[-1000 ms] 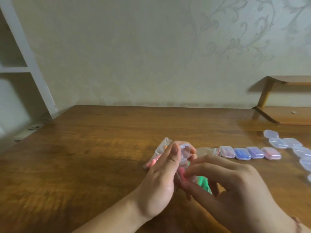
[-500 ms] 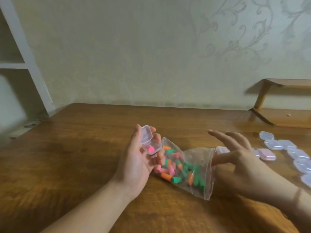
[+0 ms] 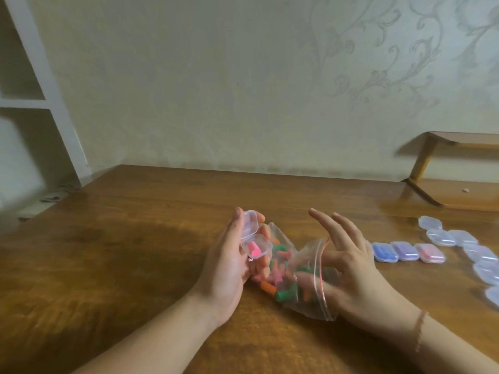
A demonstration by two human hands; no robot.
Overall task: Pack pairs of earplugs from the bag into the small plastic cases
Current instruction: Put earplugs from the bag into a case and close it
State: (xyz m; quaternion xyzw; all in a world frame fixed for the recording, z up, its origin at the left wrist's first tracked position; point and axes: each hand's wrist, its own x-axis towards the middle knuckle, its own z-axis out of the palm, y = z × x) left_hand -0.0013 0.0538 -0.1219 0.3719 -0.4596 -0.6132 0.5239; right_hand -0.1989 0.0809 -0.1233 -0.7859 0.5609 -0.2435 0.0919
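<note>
The left hand (image 3: 229,263) holds a small clear plastic case (image 3: 253,240) in its curled fingers (image 3: 260,265); the case is hinged open, lid tilted up toward the wall, base lying against the fingertips; a pink earplug (image 3: 253,250) of matte foam lies in the base. The right hand (image 3: 353,268) is at the mouth of the bag (image 3: 305,282); its upper fingers (image 3: 328,224) are straight and spread apart, raised clear of the bag, while the thumb and lower fingers reach in at the opening; whether they pinch anything inside cannot be told. The bag is thin, glossy, crinkled clear film with a red zip strip (image 3: 320,271) along the open mouth; it lies on the tabletop (image 3: 129,255) between the two hands, touching both, and holds a loose heap of earplugs (image 3: 280,276) in orange, green and pink, short and cylindrical.

The tabletop is dark, polished wood with visible grain. To the right of the right hand a row of closed cases (image 3: 407,251), rounded rectangles with blue, purple and pink contents, lies flat on the tabletop; further right a curved line of clear cases (image 3: 459,241) runs to the frame edge. The wide left part of the tabletop and the strip toward the wall lie open. A low wooden shelf (image 3: 459,190) stands at the far right; a white shelving unit (image 3: 40,98) stands at the left.
</note>
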